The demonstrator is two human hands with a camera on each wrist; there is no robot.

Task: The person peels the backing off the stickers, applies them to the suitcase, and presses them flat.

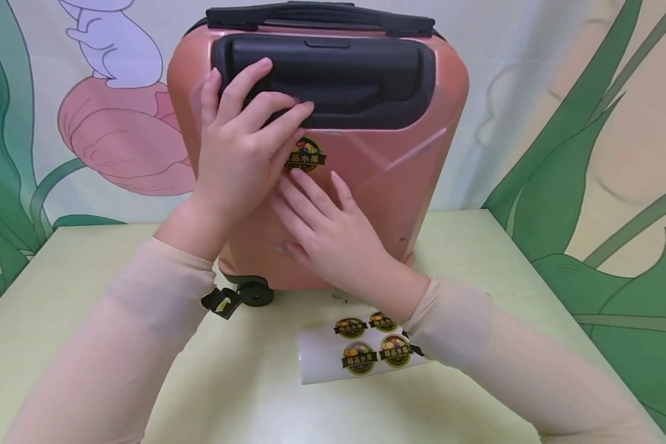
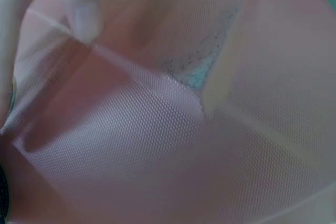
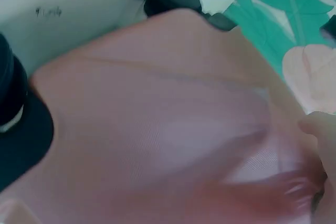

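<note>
I see sticker (image 1: 306, 154) right of left hand (image 1: 243, 139) | just above right hand (image 1: 335, 237) | left's fingers spread, right's mostly together

1. I record a pale yellow-green table (image 1: 78, 296) before me; small dark marks (image 1: 340, 298) on its top, too fine for me to read.
2. Behind it I observe a printed backdrop (image 1: 510, 111).
3. On my left: white animal figure (image 1: 123, 52) atop a pink bud (image 1: 119, 142).
4. On my right: large green leaves (image 1: 555, 185).

Suitcase (image 1: 377, 166) blocks way forward; free room left of sticker sheet (image 1: 319, 364).
</note>
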